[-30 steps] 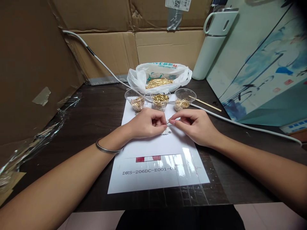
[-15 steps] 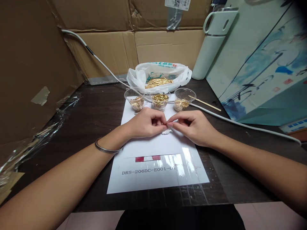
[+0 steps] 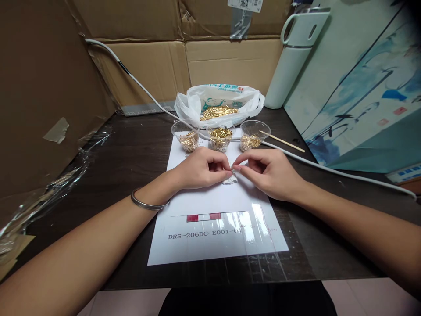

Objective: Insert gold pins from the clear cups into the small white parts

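My left hand and my right hand meet fingertip to fingertip over a sheet of white paper. Both are closed in a pinch, and whatever they hold is too small to make out. Under the fingertips lies a small, crumpled-looking white piece, partly covered by the hands. Just beyond stand three clear plastic cups: the left cup and right cup hold small copper-gold pieces, and the middle cup holds brighter gold pins.
Behind the cups sits an open white plastic bag with long gold pins. A wooden stick leans out of the right cup. A white cable crosses the dark table. A pale bottle stands at back right; cardboard walls the back.
My right fingertips have drawn slightly apart from the left ones, showing a narrow gap. The whole view has shifted a little; cups and bag stay in place.
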Motion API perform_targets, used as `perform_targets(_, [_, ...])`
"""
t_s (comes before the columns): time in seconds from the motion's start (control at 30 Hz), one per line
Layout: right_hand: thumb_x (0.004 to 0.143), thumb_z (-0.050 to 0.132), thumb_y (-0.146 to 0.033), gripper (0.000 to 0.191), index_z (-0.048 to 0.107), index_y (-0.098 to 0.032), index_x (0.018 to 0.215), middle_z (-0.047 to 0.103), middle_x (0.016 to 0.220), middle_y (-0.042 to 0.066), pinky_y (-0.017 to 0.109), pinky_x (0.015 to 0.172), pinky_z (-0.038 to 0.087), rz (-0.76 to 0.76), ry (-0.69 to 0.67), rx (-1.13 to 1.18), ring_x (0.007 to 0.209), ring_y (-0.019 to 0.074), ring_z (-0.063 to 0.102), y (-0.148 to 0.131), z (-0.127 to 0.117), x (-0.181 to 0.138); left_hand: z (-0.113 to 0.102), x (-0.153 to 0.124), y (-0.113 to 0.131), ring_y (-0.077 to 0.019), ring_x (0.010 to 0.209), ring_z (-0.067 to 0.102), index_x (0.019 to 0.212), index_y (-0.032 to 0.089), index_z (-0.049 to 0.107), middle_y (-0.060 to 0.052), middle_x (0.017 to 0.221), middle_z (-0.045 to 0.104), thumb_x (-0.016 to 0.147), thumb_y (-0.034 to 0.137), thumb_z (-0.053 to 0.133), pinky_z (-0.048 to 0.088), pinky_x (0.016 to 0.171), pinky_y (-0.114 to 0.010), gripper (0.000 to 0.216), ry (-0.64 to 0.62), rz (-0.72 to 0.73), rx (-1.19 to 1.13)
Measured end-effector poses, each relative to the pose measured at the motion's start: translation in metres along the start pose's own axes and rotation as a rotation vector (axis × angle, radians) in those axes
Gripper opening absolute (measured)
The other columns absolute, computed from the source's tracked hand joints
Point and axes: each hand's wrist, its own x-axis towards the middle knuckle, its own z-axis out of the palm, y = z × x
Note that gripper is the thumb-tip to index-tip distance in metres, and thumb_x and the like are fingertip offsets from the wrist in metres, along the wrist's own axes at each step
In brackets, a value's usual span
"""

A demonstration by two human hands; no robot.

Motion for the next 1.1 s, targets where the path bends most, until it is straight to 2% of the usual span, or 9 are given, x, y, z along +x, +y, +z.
perform_targets(0.07, [0.082,0.054,-0.023,0.013,0.065,-0.017,0.083,0.049,0.055,-0.003,0.024,0.051,0.028,-0.031,0.067,-0.177,0.049,0.0080,0.038,-0.002,-0.007,0.000,0.000,0.000,0.000,-0.0043,0.049,0.042,0.074,0.011,0.067,0.003,0.053,0.054,0.076,0.022,0.062,0.033,0.046,-0.016,0.012,-0.004,-0.007,0.000])
perform_targets(0.13, [0.082,0.051,-0.023,0.016,0.065,-0.018,0.087,0.054,0.058,-0.001,0.025,0.053,0.029,-0.012,0.076,-0.359,0.050,0.0098,0.042,-0.002,-0.013,-0.001,0.001,0.000,0.000,-0.0044,0.049,0.042,0.074,0.011,0.067,0.002,0.054,0.054,0.076,0.022,0.062,0.033,0.046,-0.016,0.012,-0.006,-0.016,0.004])
perform_targets(0.3, [0.085,0.046,-0.035,0.022,0.064,-0.023,0.091,0.058,0.058,0.001,0.026,0.050,0.024,0.099,-0.098,-0.597,0.052,0.0148,0.047,0.000,-0.016,-0.002,0.001,0.000,0.000,-0.0049,0.050,0.043,0.074,0.012,0.067,0.002,0.055,0.055,0.076,0.023,0.061,0.034,0.047,-0.016,0.013,-0.001,-0.019,0.025])
perform_targets(0.4, [0.083,0.048,-0.040,0.023,0.061,-0.023,0.092,0.060,0.063,0.001,0.026,0.050,0.024,0.127,-0.162,-0.570,0.056,0.0158,0.050,0.002,-0.014,-0.001,0.001,0.000,0.000,-0.0053,0.050,0.043,0.074,0.012,0.067,0.002,0.056,0.055,0.076,0.024,0.061,0.034,0.047,-0.017,0.013,-0.008,-0.019,0.030])
perform_targets(0.53, [0.082,0.051,-0.042,0.022,0.055,-0.021,0.076,0.061,0.069,0.001,0.026,0.050,0.026,0.130,-0.206,-0.447,0.056,0.0139,0.048,0.003,-0.011,-0.002,0.001,0.000,0.001,-0.0052,0.050,0.043,0.073,0.012,0.066,0.002,0.055,0.055,0.076,0.023,0.061,0.034,0.047,-0.017,0.013,-0.007,-0.010,0.037])
perform_targets(0.6, [0.082,0.053,-0.040,0.021,0.052,-0.020,0.074,0.061,0.069,0.001,0.025,0.050,0.027,0.106,-0.222,-0.378,0.056,0.0131,0.048,0.003,-0.010,-0.002,0.001,0.000,0.001,-0.0050,0.051,0.043,0.073,0.012,0.066,0.002,0.055,0.054,0.076,0.023,0.061,0.034,0.048,-0.017,0.013,-0.007,-0.010,0.040])
perform_targets(0.87, [0.081,0.061,-0.024,0.010,0.056,-0.018,0.087,0.064,0.073,-0.001,0.023,0.060,0.037,0.012,0.033,-0.114,0.062,0.0101,0.055,0.001,-0.008,-0.003,0.000,0.000,0.001,-0.0050,0.050,0.042,0.074,0.012,0.066,0.003,0.055,0.053,0.077,0.023,0.060,0.033,0.048,-0.017,0.012,-0.013,-0.023,0.032])
perform_targets(0.97, [0.083,0.058,-0.024,0.014,0.062,-0.018,0.095,0.065,0.072,-0.001,0.024,0.059,0.036,-0.012,0.028,-0.115,0.056,0.0092,0.051,-0.002,-0.009,-0.003,0.000,0.000,0.001,-0.0052,0.051,0.042,0.074,0.013,0.066,0.003,0.055,0.053,0.077,0.023,0.060,0.033,0.048,-0.017,0.012,-0.011,-0.017,0.037])
perform_targets(1.1, [0.084,0.056,-0.026,0.014,0.066,-0.018,0.089,0.062,0.072,0.001,0.025,0.058,0.035,-0.043,-0.059,-0.112,0.056,0.0096,0.048,-0.006,-0.009,-0.003,0.000,0.000,0.001,-0.0057,0.051,0.042,0.074,0.013,0.067,0.002,0.055,0.053,0.077,0.025,0.060,0.033,0.048,-0.017,0.014,-0.015,-0.011,0.038])
